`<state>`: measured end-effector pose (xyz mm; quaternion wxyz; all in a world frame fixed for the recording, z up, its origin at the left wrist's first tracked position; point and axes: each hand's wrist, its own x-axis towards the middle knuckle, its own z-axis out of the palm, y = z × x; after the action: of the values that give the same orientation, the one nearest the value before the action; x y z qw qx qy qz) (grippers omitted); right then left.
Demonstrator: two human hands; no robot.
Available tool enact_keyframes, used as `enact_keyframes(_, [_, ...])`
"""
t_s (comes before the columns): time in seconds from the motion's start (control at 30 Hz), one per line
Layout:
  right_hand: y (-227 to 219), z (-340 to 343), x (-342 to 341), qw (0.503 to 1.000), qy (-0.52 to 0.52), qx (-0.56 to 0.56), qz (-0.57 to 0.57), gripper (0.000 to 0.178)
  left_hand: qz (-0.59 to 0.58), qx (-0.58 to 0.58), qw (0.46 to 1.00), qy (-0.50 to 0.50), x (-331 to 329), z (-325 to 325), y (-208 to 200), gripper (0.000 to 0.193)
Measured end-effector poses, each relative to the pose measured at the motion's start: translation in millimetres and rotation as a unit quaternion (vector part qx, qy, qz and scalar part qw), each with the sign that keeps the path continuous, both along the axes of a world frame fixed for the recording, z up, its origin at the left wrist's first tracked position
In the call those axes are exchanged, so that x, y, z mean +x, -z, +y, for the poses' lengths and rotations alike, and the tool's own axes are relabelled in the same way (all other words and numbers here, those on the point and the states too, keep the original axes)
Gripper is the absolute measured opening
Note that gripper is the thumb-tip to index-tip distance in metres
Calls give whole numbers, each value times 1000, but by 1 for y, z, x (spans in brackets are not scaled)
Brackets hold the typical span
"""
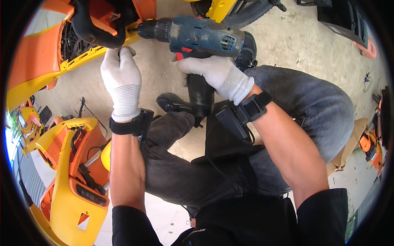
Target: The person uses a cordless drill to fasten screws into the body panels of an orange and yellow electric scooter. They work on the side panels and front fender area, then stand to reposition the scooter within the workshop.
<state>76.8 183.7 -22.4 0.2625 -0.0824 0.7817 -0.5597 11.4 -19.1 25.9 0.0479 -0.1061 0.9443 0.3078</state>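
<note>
My right hand (209,74), in a white knit glove, grips the handle of a dark blue cordless drill (205,37) with a red trigger. The drill lies level, its black chuck pointing left. Its bit reaches the yellow edge of an orange and yellow plastic body panel (37,53); whether it touches a screw there I cannot tell. My left hand (122,78), gloved alike, is closed at that edge, just below a black curved part (98,37). Its fingertips are bunched together, and what they hold, if anything, is hidden.
More yellow and orange body shells (69,180) stand at the lower left. A black tyre (250,14) is at the top. Cardboard (349,143) lies right of my knee, and black equipment (344,20) stands at the upper right. My legs straddle a black object in the middle.
</note>
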Motion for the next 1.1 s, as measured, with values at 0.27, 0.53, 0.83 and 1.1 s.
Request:
enact_keyframes(0.27, [12, 5, -6, 981, 46, -133, -132, 22, 46, -60, 995, 60, 0, -1, 1, 18])
enact_keyframes(0.53, [-2, -1, -15, 928, 173, -224, -244, 23, 60, -55, 995, 52, 1, 0, 4, 18])
enact_keyframes(0.83, [-5, 4, -17, 926, 153, -205, -278, 26, 76, -51, 993, 74, 2, 1, 8, 18])
enact_keyframes(1.1, [-11, 0, -5, 972, 128, -134, -145, 23, 108, -60, 988, 94, 7, 4, 15, 33])
